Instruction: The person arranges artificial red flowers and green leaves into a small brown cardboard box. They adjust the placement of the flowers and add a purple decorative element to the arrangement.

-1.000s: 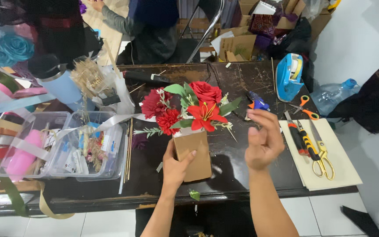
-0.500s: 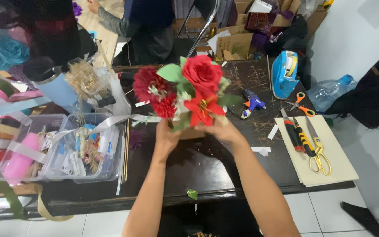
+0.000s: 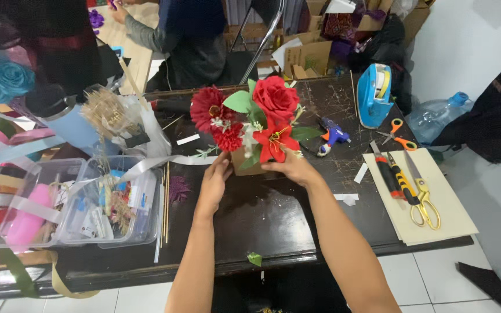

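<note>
A red artificial flower arrangement [image 3: 256,119] with a rose, gerberas, a lily and green leaves stands in a small brown box [image 3: 244,165] on the dark table [image 3: 273,214]. My left hand [image 3: 215,177] presses the box's left side. My right hand [image 3: 294,168] holds its right side, under the lily. Most of the box is hidden by blooms and fingers.
Clear plastic bins [image 3: 71,203] of craft bits sit left, with ribbons. A blue glue gun [image 3: 331,136], blue tape dispenser [image 3: 375,93], orange scissors [image 3: 398,136] and gold scissors [image 3: 421,197] on a beige mat lie right. Another person [image 3: 192,40] sits beyond the table.
A second ago only my left hand held the box near the front edge, my right hand raised. Both hands now grip it, farther back on the table.
</note>
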